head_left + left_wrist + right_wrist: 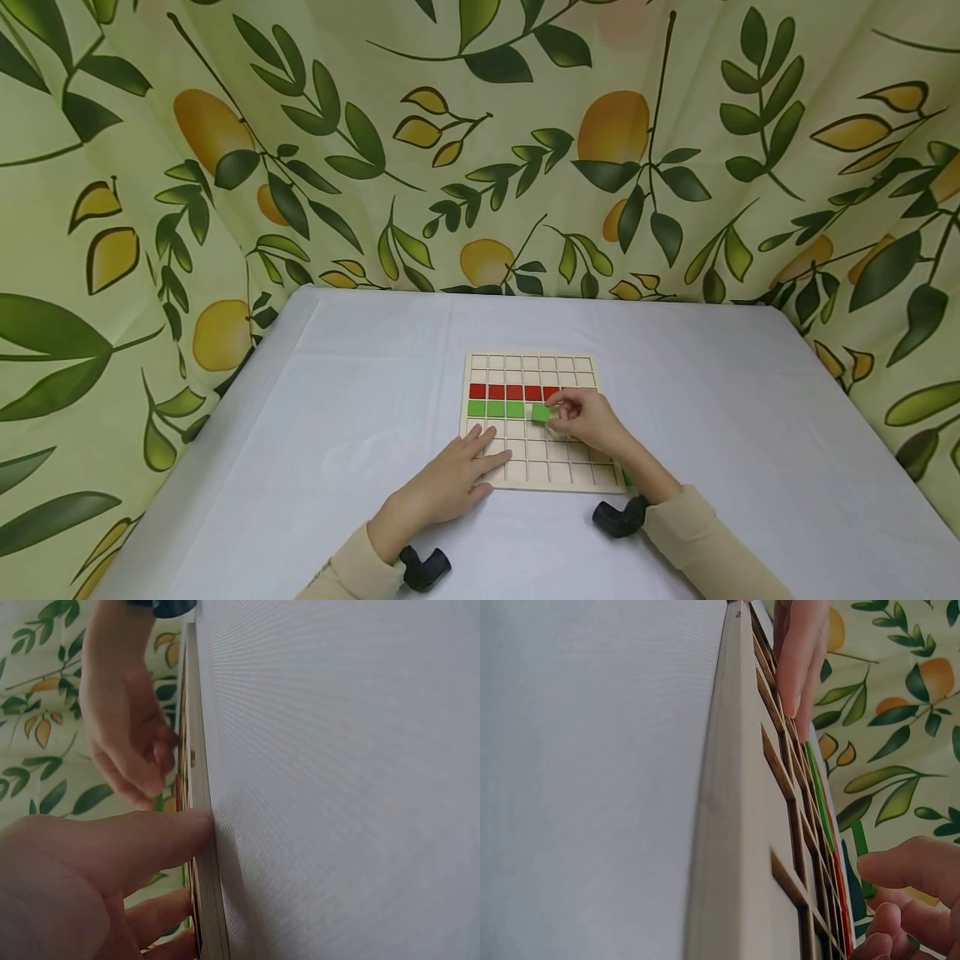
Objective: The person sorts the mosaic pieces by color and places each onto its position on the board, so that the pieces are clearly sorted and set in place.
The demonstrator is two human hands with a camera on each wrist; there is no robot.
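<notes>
A wooden grid board (pixel 517 473) lies on the white table. Red square tiles (pixel 514 392) fill part of one row, running under my right hand; in the row nearer me sit 3 green tiles (pixel 497 409). My right hand (pixel 588 421) pinches another green tile (pixel 540 413) between thumb and fingers, just right of those green ones. The right wrist view shows this green tile (pixel 862 855) on edge above the board. My left hand (pixel 450 475) rests with spread fingers on the board's near left corner, its thumb (pixel 172 834) against the board's edge.
Beside the board's right edge, partly hidden by my right forearm, is something green (pixel 628 477). Black curved pieces (pixel 427 570) are worn at both wrists. A curtain (pixel 480 167) with leaf and fruit print hangs behind the table (pixel 360 375) and along its sides.
</notes>
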